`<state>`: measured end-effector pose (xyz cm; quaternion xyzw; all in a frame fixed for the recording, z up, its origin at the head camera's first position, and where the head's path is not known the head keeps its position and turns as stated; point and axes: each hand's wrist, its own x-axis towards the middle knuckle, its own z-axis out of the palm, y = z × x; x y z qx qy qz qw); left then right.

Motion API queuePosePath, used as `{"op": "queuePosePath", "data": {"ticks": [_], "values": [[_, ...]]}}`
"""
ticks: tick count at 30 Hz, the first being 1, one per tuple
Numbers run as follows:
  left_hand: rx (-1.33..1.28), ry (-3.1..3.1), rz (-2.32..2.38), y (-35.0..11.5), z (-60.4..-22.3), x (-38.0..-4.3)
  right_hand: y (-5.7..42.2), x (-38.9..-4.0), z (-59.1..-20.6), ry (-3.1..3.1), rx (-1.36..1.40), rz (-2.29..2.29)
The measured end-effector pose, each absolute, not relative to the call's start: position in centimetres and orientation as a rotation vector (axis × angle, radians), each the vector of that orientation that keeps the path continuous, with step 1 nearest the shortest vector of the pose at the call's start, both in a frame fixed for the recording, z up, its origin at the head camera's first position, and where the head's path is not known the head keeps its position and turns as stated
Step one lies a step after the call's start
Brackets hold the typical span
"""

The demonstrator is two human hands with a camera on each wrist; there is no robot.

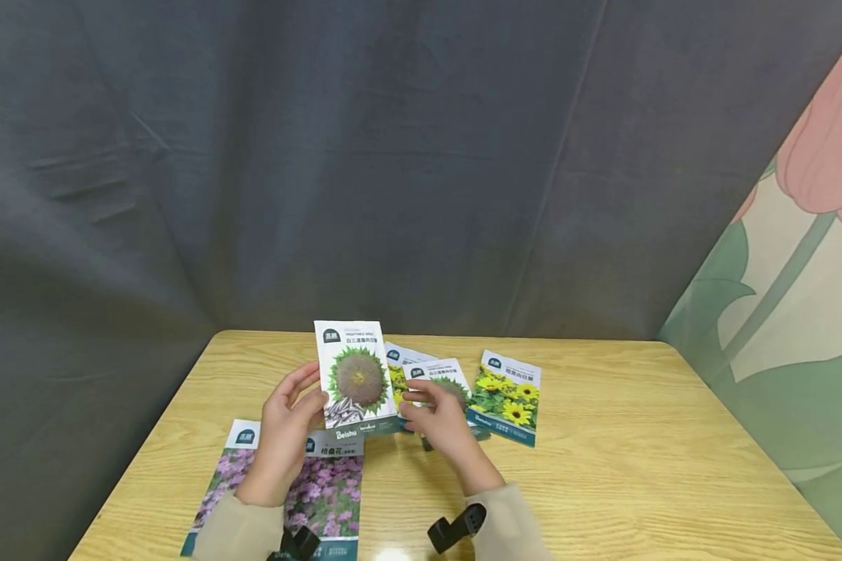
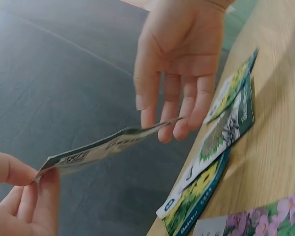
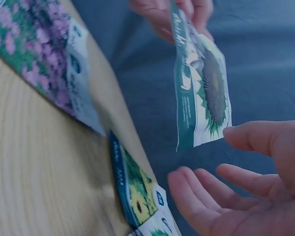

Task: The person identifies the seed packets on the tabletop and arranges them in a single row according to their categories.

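Note:
My left hand (image 1: 284, 432) pinches a sunflower seed packet (image 1: 358, 378) by its left edge, thumb in front, and holds it raised above the table. The packet's front faces the head camera; the left wrist view catches it nearly edge-on, with the left fingers (image 2: 46, 196) at one end. My right hand (image 1: 445, 425) hovers by its right edge with fingers extended. In the right wrist view the thumb (image 3: 250, 137) is at the packet's corner, and whether it touches cannot be told. Beneath the right hand lies a second sunflower packet (image 1: 456, 374), partly over a yellow-flower packet (image 1: 396, 354).
Another yellow-flower packet (image 1: 508, 397) lies to the right on the wooden table (image 1: 638, 452). Two purple-flower packets (image 1: 330, 499) lie at the front left, partly covered by the left arm. A dark curtain (image 1: 393, 171) hangs behind the table.

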<state>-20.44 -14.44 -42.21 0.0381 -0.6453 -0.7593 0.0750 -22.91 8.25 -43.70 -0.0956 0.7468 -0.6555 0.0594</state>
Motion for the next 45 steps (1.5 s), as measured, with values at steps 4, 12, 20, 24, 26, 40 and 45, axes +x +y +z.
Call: {"op": "queuePosePath", "data": {"ticks": [4, 12, 20, 24, 26, 40, 45], "values": [[0.077, -1.967, -2.353, -14.3, -42.1, -20.3, 9.1, -22.5, -43.4, 2.163, -0.235, -2.059], [0.012, -2.05, -2.464, -13.9, -42.6, -20.0, 10.5, -22.1, -43.3, 2.084, -0.19, -2.093], [-0.119, -2.214, -2.518, -13.8, -43.8, -20.1, 11.3, -21.7, -43.3, 2.193, -0.135, -2.034], [-0.197, -2.369, -2.496, -14.2, -44.1, -20.2, 11.7, -21.7, -43.2, 2.23, -0.154, -1.978], [-0.203, -2.439, -2.467, -14.2, -44.2, -20.1, 11.8, -21.7, -43.1, 2.248, -0.171, -1.936], [-0.221, -2.785, -2.159, -14.3, -45.2, -20.1, 11.8, -21.4, -44.5, 2.289, -0.317, -1.613], [-0.274, -2.871, -2.065, -14.3, -45.2, -19.9, 11.5, -21.2, -44.8, 2.303, -0.326, -1.554]]}}
